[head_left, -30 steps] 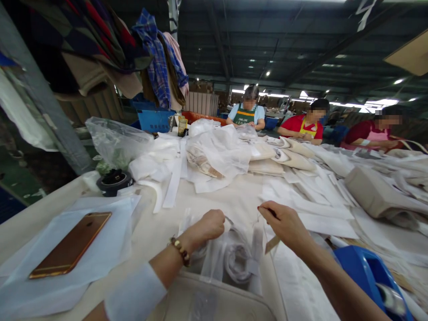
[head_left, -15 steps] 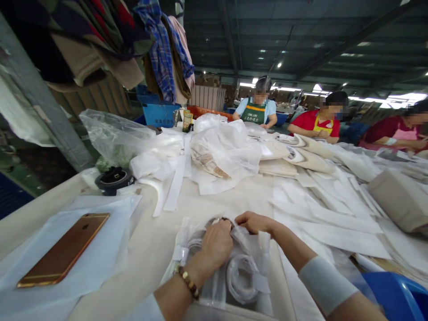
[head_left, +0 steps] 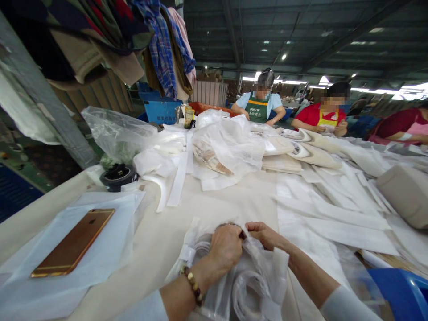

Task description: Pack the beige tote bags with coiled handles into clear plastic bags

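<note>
In front of me on the table lies a bundle in clear plastic wrapping (head_left: 217,292), with a white coiled strip (head_left: 249,294) showing on its near side. My left hand (head_left: 226,249), a beaded bracelet on its wrist, is closed at the bundle's top edge, by a dark curved part that is mostly hidden. What exactly lies under its fingers I cannot make out. Just to the right, my right hand (head_left: 262,234) pinches the clear plastic, fingertips close to the left hand.
A gold phone (head_left: 73,243) lies on white sheets at the left. Behind it stands a black tape roll (head_left: 119,177). Plastic-covered pieces (head_left: 230,147) and white strips (head_left: 347,227) are piled ahead and right. A blue container (head_left: 397,290) is at lower right. Several co-workers sit across the table.
The view has shifted slightly, so the hands and bundle appear lower and further right. Both hands remain at the bundle's top; the plastic near the right hand is pulled up a little.
</note>
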### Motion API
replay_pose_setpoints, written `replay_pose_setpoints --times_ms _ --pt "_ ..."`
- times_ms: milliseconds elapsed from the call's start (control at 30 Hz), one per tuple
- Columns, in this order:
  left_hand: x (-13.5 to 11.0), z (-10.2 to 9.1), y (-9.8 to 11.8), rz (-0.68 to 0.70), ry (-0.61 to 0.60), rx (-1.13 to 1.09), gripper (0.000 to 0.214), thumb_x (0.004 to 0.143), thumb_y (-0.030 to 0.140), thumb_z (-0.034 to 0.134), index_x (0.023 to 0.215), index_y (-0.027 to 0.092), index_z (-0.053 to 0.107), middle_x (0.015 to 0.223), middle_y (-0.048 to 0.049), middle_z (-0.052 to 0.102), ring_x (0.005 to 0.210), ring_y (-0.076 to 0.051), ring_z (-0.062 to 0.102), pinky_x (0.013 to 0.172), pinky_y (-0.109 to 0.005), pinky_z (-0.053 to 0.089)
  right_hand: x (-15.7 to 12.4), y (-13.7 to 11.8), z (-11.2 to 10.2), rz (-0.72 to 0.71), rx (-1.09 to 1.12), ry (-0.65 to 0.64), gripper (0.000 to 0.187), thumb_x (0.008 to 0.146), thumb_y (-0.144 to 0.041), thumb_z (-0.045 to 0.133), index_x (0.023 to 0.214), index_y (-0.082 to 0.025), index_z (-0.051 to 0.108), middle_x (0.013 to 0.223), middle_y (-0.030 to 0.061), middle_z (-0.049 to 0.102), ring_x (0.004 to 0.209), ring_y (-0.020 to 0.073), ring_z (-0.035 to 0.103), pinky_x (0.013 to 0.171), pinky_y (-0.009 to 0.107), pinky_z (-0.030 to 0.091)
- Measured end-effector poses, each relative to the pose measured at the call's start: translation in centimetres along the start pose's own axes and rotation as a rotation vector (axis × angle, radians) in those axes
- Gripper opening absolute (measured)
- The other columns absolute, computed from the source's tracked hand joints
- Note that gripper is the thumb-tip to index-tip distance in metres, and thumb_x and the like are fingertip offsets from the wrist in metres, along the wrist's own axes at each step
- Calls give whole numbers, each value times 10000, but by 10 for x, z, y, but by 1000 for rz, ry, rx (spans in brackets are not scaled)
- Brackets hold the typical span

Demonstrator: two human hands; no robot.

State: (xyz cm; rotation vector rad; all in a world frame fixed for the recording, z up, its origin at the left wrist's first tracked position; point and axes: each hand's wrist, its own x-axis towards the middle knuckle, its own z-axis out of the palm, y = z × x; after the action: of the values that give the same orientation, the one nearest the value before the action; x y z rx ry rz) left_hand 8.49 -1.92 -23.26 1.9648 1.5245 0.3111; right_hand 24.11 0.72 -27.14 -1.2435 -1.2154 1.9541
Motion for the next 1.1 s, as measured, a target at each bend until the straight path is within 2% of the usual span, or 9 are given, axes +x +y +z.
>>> replay_pose_setpoints --times_ms 167,333,467,667,733,800,933,1033,1100 --pt "-8 4 5 56 -54 -6 290 765 159 456 897 151 713 897 -122 707 858 -250 642 752 -317 453 -21 17 -6 -68 8 62 462 525 -507 791 771 -159 613 623 -31 584 492 70 478 490 212 358" --pt "-6 3 6 53 -30 18 284 754 141 454 856 146 719 853 -116 711 827 -234 644 738 -306 456 -20 22 -7 -191 -74 114 456 570 -532 743 805 -178 576 611 -46 563 478 61 438 457 198 317" --pt "-7 5 7 41 15 29 282 712 111 470 820 158 726 850 -113 715 853 -229 643 760 -299 452 -15 17 -11 -222 -254 95 393 573 -475 730 773 -172 578 613 -18 601 481 86 475 466 219 352" --pt "-6 -2 8 -27 102 -33 272 693 71 478 798 153 715 870 -132 701 876 -260 626 784 -343 425 -17 6 -20 -269 -689 104 109 674 -248 574 734 -165 612 657 13 639 616 152 577 587 267 432" --pt "-5 -8 8 -63 118 -103 226 684 61 500 737 151 701 830 -121 696 864 -257 620 765 -337 414 -22 -3 -22 -298 -877 132 91 657 -143 541 691 -169 622 665 12 639 654 159 585 616 265 421" --pt "-3 -13 8 -97 105 -214 154 647 58 543 638 152 665 717 -86 674 778 -232 614 697 -307 406 -28 -13 -23 -327 -1062 153 153 634 -68 525 651 -174 633 707 19 648 702 165 594 665 270 411" --pt "-1 -19 10 -154 56 -529 109 600 72 575 540 162 570 510 6 551 559 -146 529 548 -250 354 -38 -29 -19 -345 -1359 194 215 656 -2 520 656 -163 662 944 82 672 868 207 613 811 337 375" --pt "-3 -21 12 -178 6 -762 84 591 107 579 539 160 541 498 17 543 532 -122 514 551 -239 372 -42 -33 -15 -319 -1502 216 257 695 23 484 690 -143 680 994 129 662 929 248 610 823 363 366" --pt "-4 -22 13 -184 -28 -887 64 571 146 598 542 154 542 519 -2 575 535 -123 525 556 -245 383 -44 -35 -13 -296 -1550 223 314 728 27 448 782 -148 703 1009 136 659 911 243 622 802 347 379"
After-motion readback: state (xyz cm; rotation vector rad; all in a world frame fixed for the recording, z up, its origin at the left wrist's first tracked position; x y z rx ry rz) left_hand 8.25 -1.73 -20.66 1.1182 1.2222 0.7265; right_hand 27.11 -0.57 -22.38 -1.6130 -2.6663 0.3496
